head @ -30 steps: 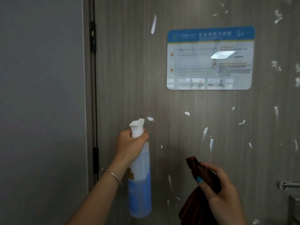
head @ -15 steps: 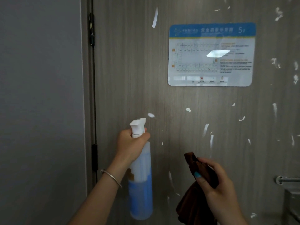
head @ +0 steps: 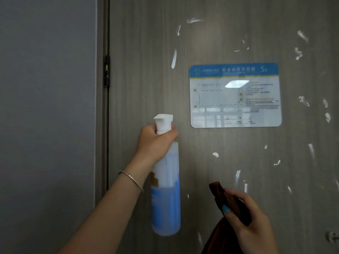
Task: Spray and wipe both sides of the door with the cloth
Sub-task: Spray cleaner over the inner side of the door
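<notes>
Before the smeared grey wood-grain door [head: 146, 70], a translucent blue-filled spray bottle [head: 166, 198] is gripped by the left hand [head: 156, 142] (bracelet on wrist), a brown cloth [head: 229, 204] pinched by the right hand [head: 251, 226].

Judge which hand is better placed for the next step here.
Left, probably: the left hand grips the spray bottle, nozzle toward the smeared door. The right hand holds only the cloth, off the surface.

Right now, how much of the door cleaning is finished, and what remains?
Done: nothing looks wiped; white smears still dot the door. In hand: the left hand grips the spray bottle aimed at the door, and the right hand holds the brown cloth off the surface. Left: wiping this side, then the unseen other side.
</notes>
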`<state>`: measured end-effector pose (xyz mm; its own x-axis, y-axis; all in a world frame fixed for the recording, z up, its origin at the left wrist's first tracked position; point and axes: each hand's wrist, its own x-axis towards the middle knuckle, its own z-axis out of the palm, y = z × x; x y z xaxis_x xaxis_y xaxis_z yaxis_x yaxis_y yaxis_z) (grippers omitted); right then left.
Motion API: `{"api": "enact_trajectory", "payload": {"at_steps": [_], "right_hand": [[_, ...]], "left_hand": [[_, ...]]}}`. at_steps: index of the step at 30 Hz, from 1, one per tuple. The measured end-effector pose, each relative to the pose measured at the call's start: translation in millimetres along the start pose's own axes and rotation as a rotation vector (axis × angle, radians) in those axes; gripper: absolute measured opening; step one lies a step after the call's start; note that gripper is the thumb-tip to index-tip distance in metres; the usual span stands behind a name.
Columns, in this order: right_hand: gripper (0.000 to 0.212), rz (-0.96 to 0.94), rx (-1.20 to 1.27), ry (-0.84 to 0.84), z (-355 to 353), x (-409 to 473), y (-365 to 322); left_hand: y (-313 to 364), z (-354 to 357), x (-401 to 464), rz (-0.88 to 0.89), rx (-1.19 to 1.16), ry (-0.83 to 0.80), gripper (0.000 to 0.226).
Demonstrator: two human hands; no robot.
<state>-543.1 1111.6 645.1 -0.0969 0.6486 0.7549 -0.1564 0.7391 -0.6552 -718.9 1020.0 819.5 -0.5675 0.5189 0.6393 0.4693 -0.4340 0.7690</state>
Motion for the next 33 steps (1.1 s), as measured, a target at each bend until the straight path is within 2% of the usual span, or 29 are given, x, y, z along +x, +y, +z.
{"api": "enact_trajectory", "payload": {"at_steps": [3, 8, 10, 14, 17, 20, 23, 25, 31, 33], "right_hand": [[0.068, -0.091, 0.021, 0.04, 6.2, 30.5, -21.5], [0.064, -0.179, 0.108, 0.03, 5.9, 65.4, -46.2], [0.065, -0.199, 0.097, 0.024, 5.0, 72.8, -48.0], [0.071, -0.207, 0.087, 0.028, -1.9, 86.8, -47.9], [0.07, -0.217, 0.109, 0.034, -6.4, 98.5, -51.7], [0.071, -0.238, 0.121, 0.017, -9.5, 110.9, -53.8], [0.072, -0.262, 0.115, 0.02, -15.1, 115.9, -55.3], [0.071, -0.26, 0.11, 0.026, -20.6, 116.7, -56.5], [0.073, -0.271, 0.052, 0.066, -32.8, 122.6, -55.2], [0.074, -0.273, 0.045, 0.073, -33.5, 125.8, -53.2]], "left_hand": [[25.3, 5.0, 24.7, 0.022, 0.009, 0.032, 0.018], [59.2, 11.0, 49.2, 0.053, 0.043, 0.041, 0.012], [69.3, 10.9, 59.3, 0.053, 0.011, 0.054, 0.013], [84.1, 8.0, 84.6, 0.028, -0.081, 0.073, 0.03], [95.1, 9.9, 98.7, 0.014, -0.064, 0.086, 0.034], [107.4, 14.9, 104.5, 0.03, -0.01, 0.114, 0.032], [114.9, 18.8, 112.9, 0.054, 0.034, 0.135, 0.012], [118.2, 20.0, 119.8, 0.06, 0.049, 0.135, 0.007], [126.3, 21.5, 137.5, 0.03, 0.026, 0.113, 0.028], [128.2, 24.0, 140.9, 0.031, 0.043, 0.117, 0.021]]}}
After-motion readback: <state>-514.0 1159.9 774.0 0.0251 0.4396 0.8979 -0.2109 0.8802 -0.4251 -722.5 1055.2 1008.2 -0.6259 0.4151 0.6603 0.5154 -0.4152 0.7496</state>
